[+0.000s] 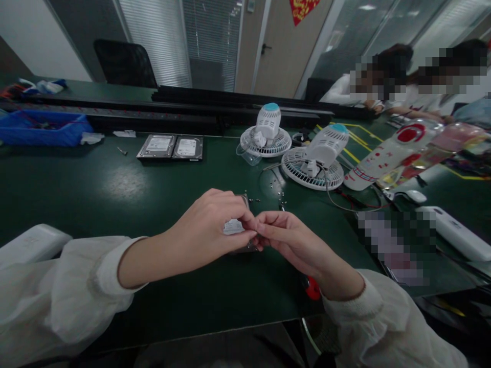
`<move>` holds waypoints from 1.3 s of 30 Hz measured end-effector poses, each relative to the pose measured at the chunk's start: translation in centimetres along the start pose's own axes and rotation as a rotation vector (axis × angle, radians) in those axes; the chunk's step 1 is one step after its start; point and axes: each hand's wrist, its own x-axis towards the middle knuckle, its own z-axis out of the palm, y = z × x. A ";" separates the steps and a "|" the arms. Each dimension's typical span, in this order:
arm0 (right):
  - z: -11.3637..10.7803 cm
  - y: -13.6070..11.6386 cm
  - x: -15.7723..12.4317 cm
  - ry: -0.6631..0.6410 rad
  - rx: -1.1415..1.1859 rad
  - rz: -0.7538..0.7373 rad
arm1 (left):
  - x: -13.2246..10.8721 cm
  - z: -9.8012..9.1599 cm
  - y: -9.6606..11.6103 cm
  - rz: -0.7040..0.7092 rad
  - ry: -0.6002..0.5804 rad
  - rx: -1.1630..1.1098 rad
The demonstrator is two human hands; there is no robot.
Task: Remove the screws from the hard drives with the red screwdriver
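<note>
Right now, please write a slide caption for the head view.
Left hand and right hand meet in a pinch over a partly hidden hard drive, small metal parts lying beyond.

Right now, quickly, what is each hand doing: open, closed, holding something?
Left hand: closed in a pinch over the drive; anything held is hidden.
Right hand: closed in a pinch beside the left's; anything held is hidden.

Smooth counter (pixel 126 214) with dull sheen, metal hard drive (pixel 246 202) with paper label (pixel 232 226), matt plastic fans (pixel 268 123), plastic bin (pixel 34 134), cloth sleeves (pixel 72 291)
</note>
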 end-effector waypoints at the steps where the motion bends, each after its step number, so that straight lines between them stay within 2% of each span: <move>1: 0.0 0.0 0.0 0.004 -0.005 0.003 | 0.0 0.1 0.0 -0.002 -0.003 0.005; 8: -0.7 -0.1 0.3 0.016 -0.085 0.010 | -0.2 0.2 0.1 -0.008 -0.015 0.041; 13: -1.6 -0.9 0.1 0.038 -0.176 -0.034 | -1.7 -0.7 -0.3 -0.112 -0.036 0.070; 15: -1.9 -1.2 0.0 0.046 -0.210 -0.056 | -2.8 -1.1 -0.6 -0.180 -0.078 0.095; 20: -2.5 -1.3 -0.3 0.045 -0.268 -0.074 | -5.7 -1.5 -1.4 -0.357 -0.268 0.116; 23: -2.6 -1.2 -0.5 0.004 -0.266 -0.073 | -6.6 -1.3 -1.8 -0.418 -0.303 0.119; 39: -2.6 -1.2 -0.6 0.000 -0.281 -0.081 | -6.9 -0.6 -2.4 -0.460 -0.330 0.042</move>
